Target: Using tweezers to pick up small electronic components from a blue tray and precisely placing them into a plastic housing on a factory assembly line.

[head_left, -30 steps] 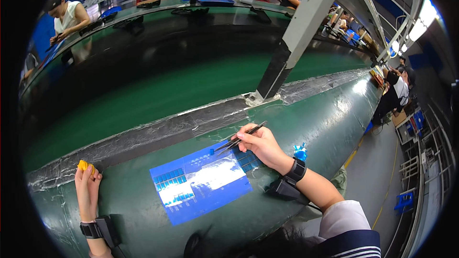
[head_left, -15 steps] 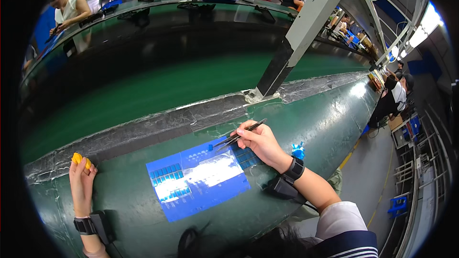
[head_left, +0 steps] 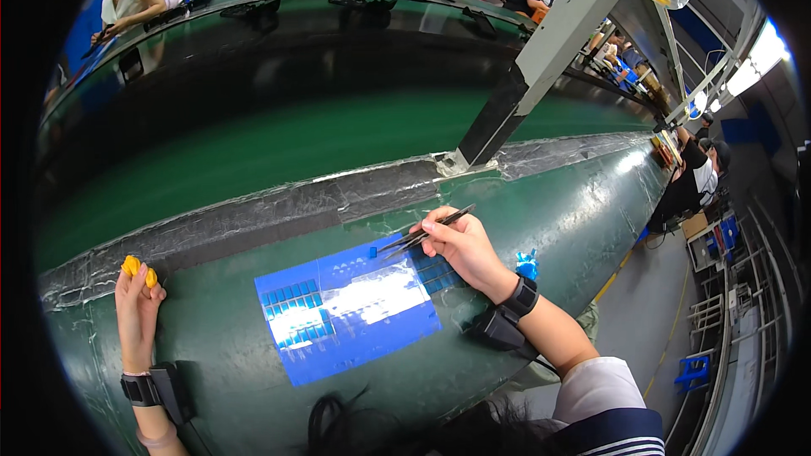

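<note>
My right hand [head_left: 460, 247] is closed round a pair of dark tweezers [head_left: 421, 237], their tips pointing left over a blue sheet [head_left: 338, 358]. A small blue square [head_left: 372, 252] lies on the sheet's far part, close to the tips; whether they touch it I cannot tell. Rows of small blue pieces [head_left: 292, 294] cover the sheet's left part, and more dark blue pieces [head_left: 435, 274] lie under and beside my right hand. Glare hides the sheet's middle. At the far left, my left hand [head_left: 139, 321] is raised with fingers closed on a small crumpled yellow thing [head_left: 150, 277].
A crumpled blue piece [head_left: 527, 264] sits beyond my right wrist on the green table [head_left: 220, 371]. A taped ledge [head_left: 287, 203] and a slanted post [head_left: 507, 105] separate it from a green conveyor belt [head_left: 279, 131]. Other people work across the belt.
My left hand has turned slightly, and the yellow thing shows more spread out. The right hand and tweezers have hardly moved; the view has shifted a little.
</note>
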The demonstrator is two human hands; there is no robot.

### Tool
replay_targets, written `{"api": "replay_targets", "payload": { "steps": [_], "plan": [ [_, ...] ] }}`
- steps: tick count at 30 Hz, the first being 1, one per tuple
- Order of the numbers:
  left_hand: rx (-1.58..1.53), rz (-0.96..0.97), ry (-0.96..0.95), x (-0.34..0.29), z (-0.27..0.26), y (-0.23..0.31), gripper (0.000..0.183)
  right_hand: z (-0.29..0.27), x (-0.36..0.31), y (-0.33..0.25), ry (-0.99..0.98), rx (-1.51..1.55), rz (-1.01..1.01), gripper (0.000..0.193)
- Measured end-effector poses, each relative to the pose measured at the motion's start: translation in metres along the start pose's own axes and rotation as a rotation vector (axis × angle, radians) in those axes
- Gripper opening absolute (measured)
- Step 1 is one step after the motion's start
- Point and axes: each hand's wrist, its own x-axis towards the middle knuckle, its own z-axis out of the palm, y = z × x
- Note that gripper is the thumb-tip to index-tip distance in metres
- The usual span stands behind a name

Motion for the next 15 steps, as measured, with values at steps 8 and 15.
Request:
{"api": "replay_targets", "payload": {
  "steps": [8,15],
  "plan": [
    [0.006,-0.004,0.002,0.002,-0.006,-0.003,0.010,-0.002,0.001,0.000,0.000,-0.002,0.006,0.006],
    [0.025,-0.002,0.022,0.002,-0.011,-0.005,0.011,-0.001,0.002,0.000,-0.006,0.001,0.012,0.006]
  ]
}}
